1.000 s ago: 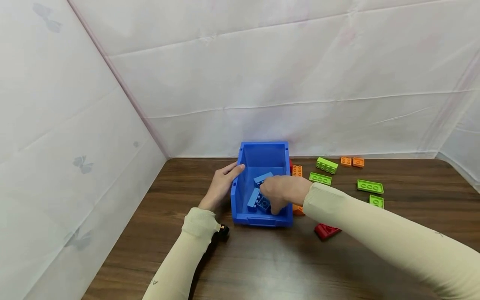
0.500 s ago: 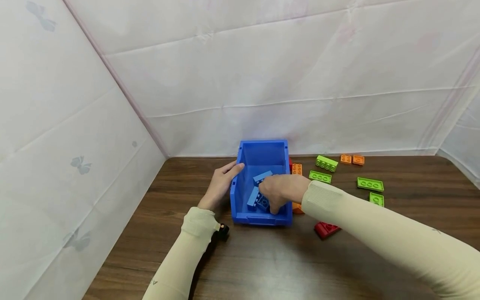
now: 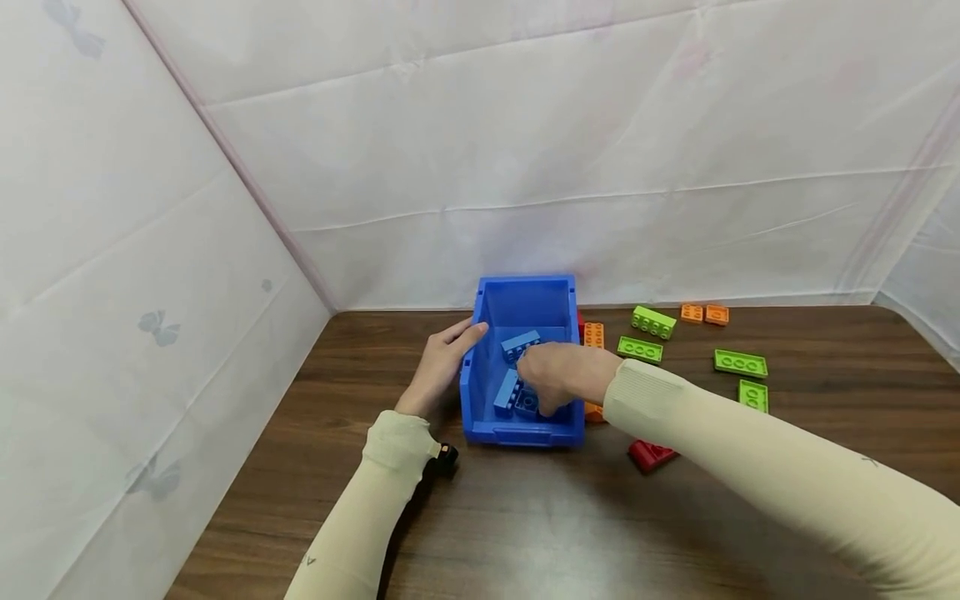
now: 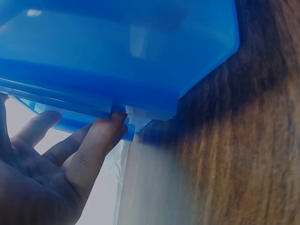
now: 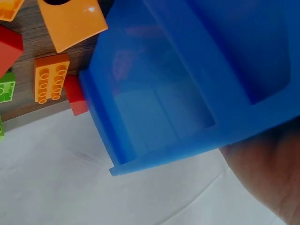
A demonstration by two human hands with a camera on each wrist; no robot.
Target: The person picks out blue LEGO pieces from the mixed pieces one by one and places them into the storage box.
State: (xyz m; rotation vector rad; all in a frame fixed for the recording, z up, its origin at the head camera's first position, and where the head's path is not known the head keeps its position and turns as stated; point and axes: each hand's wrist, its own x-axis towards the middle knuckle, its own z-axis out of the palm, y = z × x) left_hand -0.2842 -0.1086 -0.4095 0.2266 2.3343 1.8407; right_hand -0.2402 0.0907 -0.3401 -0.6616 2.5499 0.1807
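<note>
A blue plastic bin (image 3: 523,438) stands on the wooden table with several blue toy bricks in it. My left hand (image 3: 441,360) grips the bin's left rim, its thumb over the edge and the fingers along the outside. In the left wrist view, the left hand's fingers (image 4: 96,145) reach up to the rim. My right hand (image 3: 553,377) is lowered into the bin with bent fingers, over the bricks. A long blue brick (image 3: 507,392) and a smaller square brick (image 3: 527,402) lie beside it. Another blue brick (image 3: 519,344) touches its far side. Whether it pinches a brick I cannot tell.
Right of the bin lie orange bricks (image 3: 594,335), green bricks (image 3: 653,322) and green plates (image 3: 740,363). A red brick (image 3: 651,456) lies nearer, below the right sleeve. White cloth (image 3: 615,167) hangs along the table's back edge.
The far blue brick in the bin has shifted a little away and to the left beside my right hand. The left hand keeps its hold on the rim.
</note>
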